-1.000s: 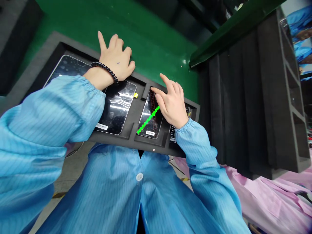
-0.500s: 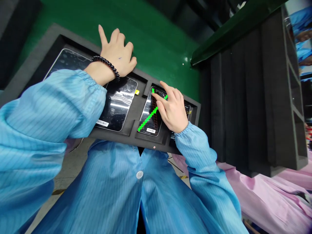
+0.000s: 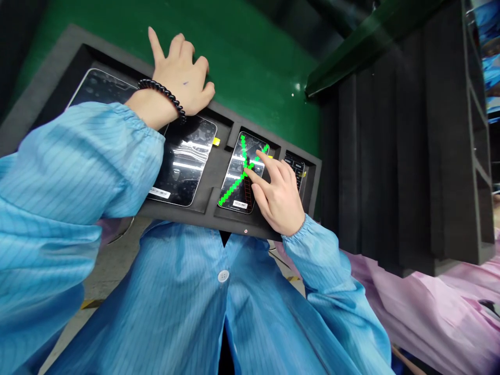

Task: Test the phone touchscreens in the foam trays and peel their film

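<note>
Right hand: foremost fingertip down on the glass of a smartphone, right at the crossing of a green zigzag trace. Second finger raised just above that fingertip, remaining fingers loosely curled behind it, nothing pinched. Beneath the fingers, a brownish ladder-like pattern on the screen, partly covered by the hand. Just below the fingertip, a white barcode label at the phone's lower edge. Phone seated in its own recess of a black foam tray.

Just beyond the curled fingers, a dark device with rows of white text, its lower part cut off by the hand.

Left of those fingers, left hand: fingers spread wide, gripping nothing, black beaded bracelet at the wrist. Under the heel of that hand, a second phone, its screen streaked with glare — contact with the glass impossible to confirm. Further left of the spread fingers, a third phone, mostly hidden by a blue striped sleeve.

Past the fingertips, a green tabletop. Far right of the fingers, a black pleated foam panel and pink fabric. Blue shapes at the top right corner — too blurred to identify.
</note>
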A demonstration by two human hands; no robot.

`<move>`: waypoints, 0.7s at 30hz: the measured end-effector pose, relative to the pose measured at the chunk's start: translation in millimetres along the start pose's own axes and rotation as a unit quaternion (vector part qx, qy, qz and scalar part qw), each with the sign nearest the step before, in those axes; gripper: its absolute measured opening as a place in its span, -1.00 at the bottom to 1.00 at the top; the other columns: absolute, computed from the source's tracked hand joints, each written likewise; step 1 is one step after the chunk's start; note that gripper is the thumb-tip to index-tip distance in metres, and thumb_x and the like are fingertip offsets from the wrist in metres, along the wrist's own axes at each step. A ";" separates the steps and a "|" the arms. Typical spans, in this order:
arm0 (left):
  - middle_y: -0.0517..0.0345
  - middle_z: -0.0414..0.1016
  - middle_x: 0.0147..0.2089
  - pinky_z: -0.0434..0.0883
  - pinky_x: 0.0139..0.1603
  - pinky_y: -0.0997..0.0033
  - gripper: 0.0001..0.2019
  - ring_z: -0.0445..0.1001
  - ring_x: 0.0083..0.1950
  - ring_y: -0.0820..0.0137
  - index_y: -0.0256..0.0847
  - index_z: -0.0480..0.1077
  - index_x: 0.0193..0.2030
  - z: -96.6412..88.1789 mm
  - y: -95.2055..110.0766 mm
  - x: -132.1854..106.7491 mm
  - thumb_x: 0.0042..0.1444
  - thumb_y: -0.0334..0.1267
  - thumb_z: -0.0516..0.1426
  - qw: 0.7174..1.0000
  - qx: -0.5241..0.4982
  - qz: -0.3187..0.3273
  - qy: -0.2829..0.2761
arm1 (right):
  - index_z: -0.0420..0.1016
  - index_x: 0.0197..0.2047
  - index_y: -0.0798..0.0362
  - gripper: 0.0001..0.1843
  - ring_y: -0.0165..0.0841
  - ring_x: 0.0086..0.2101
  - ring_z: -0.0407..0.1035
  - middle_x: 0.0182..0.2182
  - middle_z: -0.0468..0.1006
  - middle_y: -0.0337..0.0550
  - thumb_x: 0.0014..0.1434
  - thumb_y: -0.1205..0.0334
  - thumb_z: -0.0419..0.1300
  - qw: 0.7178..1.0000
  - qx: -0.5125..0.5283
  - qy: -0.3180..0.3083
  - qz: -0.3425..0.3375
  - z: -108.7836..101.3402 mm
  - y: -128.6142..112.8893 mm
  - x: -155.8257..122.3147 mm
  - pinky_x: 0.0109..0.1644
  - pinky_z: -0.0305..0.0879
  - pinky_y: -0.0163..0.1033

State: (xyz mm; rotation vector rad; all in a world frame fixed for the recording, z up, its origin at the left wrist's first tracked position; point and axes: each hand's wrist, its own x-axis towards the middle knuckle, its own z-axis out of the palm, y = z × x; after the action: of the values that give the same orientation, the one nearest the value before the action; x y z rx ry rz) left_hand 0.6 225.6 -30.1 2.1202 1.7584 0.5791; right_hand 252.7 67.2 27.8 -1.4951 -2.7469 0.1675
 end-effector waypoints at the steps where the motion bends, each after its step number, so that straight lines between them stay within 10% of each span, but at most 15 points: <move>1: -0.01 0.21 0.34 -0.51 0.46 -0.48 -0.36 -0.17 0.51 -0.15 -0.01 0.40 0.24 -0.1 0.1 -0.1 0.11 0.06 -0.17 1.000 0.002 0.001 -0.001 | 0.50 0.24 0.00 -0.54 -0.10 0.29 0.21 0.40 0.27 0.01 0.46 0.20 -0.10 1.000 0.002 -0.001 -0.001 -0.4 -1.2 -3.5 0.43 0.03 0.17; 10: -0.01 0.13 0.37 -0.52 0.49 -0.39 -0.36 -0.20 0.50 -0.04 -0.03 0.32 0.31 -2.6 1.8 0.6 0.15 0.00 -0.20 0.999 0.037 -0.019 -0.023 | 0.50 0.24 0.04 -0.54 -0.10 0.26 0.25 0.40 0.27 0.04 0.46 0.21 -0.09 1.000 0.010 -0.003 -0.013 -2.6 -11.5 -37.1 0.41 0.07 0.19; 21: -0.22 0.14 0.35 -0.35 0.44 -0.55 -0.30 -0.11 0.53 -0.06 -0.54 0.25 0.33 -16.0 12.4 -9.7 0.36 0.01 -0.28 0.995 0.085 0.008 -0.048 | 0.56 0.14 0.08 -0.61 -0.14 0.22 0.30 0.37 0.33 0.08 0.42 0.26 -0.01 0.999 0.016 -0.036 -0.033 -16.7 -29.4 -75.2 0.40 0.09 0.18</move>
State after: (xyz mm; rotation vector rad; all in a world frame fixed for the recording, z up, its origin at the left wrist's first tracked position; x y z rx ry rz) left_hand 1.6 213.7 -11.2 2.2366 1.7958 0.3344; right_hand 270.0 -10.2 50.5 -1.4155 -2.8292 0.2688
